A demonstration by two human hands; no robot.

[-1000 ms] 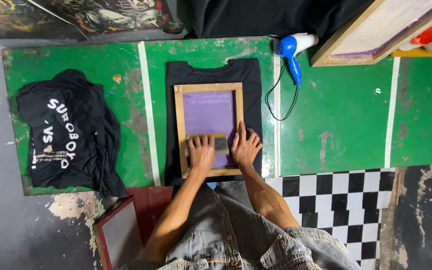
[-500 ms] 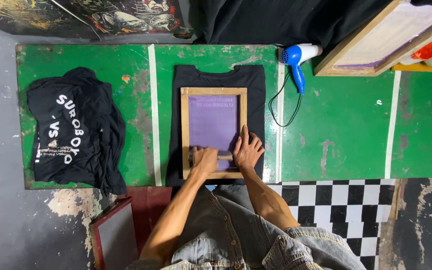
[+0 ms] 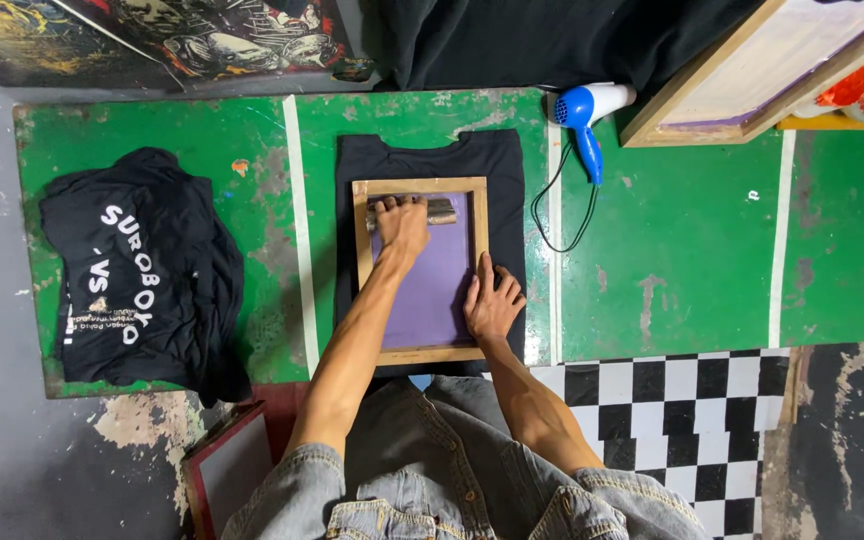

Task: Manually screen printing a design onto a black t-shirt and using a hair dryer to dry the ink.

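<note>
Left hand (image 3: 401,222) is gripping the squeegee (image 3: 422,211) at the frame's (image 3: 362,270) far end; right hand (image 3: 492,300) is pressing flat, fingers spread. Risk: frame slipping on the shirt (image 3: 507,170), smearing the print.

Green painted board (image 3: 682,260) carries black shirt (image 3: 507,165), shirt pile (image 3: 142,280), blue hairdryer (image 3: 584,108).

Left arm extended forward, forearm bare, elbow nearly straight; left hand (image 3: 401,222) at the far reach, fingers curled in a closed grip, knuckles uppermost; right arm bent, held nearer the body, forearm bare; right hand (image 3: 493,301) pressed flat, palm down, fingers spread and pointing forward, thumb angled inward; both hands well apart.
</note>
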